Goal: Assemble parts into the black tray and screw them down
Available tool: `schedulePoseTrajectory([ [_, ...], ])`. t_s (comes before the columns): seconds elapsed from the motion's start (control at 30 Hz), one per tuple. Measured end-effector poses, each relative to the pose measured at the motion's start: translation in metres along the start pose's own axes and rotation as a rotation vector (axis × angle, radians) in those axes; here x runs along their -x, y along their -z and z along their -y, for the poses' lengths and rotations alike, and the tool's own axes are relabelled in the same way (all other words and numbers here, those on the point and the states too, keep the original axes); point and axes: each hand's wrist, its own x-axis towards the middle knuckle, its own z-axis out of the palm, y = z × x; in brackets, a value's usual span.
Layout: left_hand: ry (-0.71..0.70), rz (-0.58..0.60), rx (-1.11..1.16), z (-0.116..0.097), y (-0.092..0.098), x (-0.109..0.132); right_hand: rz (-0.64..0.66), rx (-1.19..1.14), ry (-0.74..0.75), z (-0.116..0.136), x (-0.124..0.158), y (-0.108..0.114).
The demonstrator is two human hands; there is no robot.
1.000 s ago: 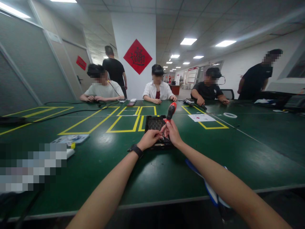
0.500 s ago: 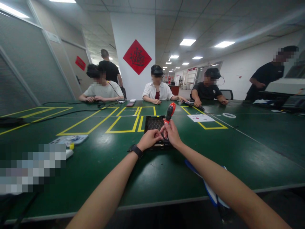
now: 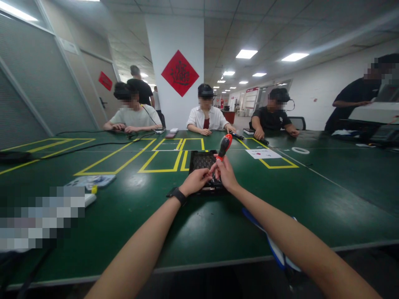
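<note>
On the green table [image 3: 140, 224], one white sheet [image 3: 263, 154] and one white ring [image 3: 301, 150] lie beyond the right hand [image 3: 228, 174]; one blue-and-white item [image 3: 257, 219] is partly hidden beneath the right forearm [image 3: 280, 222]. Three seated people [image 3: 205, 112] line the far side. One open black case [image 3: 201, 160] sits centrally before the wearer, its near part screened by both hands. The right hand grips one red-and-black screwdriver [image 3: 225, 146], tilted, handle up, over the case. The left hand [image 3: 197, 181] has its fingers drawn together beside it; whether they hold anything, I cannot tell.
</note>
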Motion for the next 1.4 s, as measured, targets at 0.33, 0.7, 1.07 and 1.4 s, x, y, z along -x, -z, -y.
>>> schedulePoseTrajectory([
  [0.33, 0.059, -0.006, 0.067, 0.0009, -0.0007, -0.0003, -0.012, 0.019, 0.014, 0.0031, 0.0019, -0.0014],
  [0.7, -0.002, 0.035, 0.064, -0.0008, 0.0017, 0.0001, 0.022, 0.0, 0.002, 0.0047, 0.0029, -0.0012],
  [1.07, 0.044, -0.002, 0.03, 0.0017, -0.0011, 0.0003, 0.023, -0.005, 0.019, 0.0022, 0.0024, -0.0023],
  [1.4, -0.042, 0.031, 0.097, 0.0013, -0.0001, 0.0, 0.022, 0.004, 0.022, 0.0016, 0.0019, -0.0006],
])
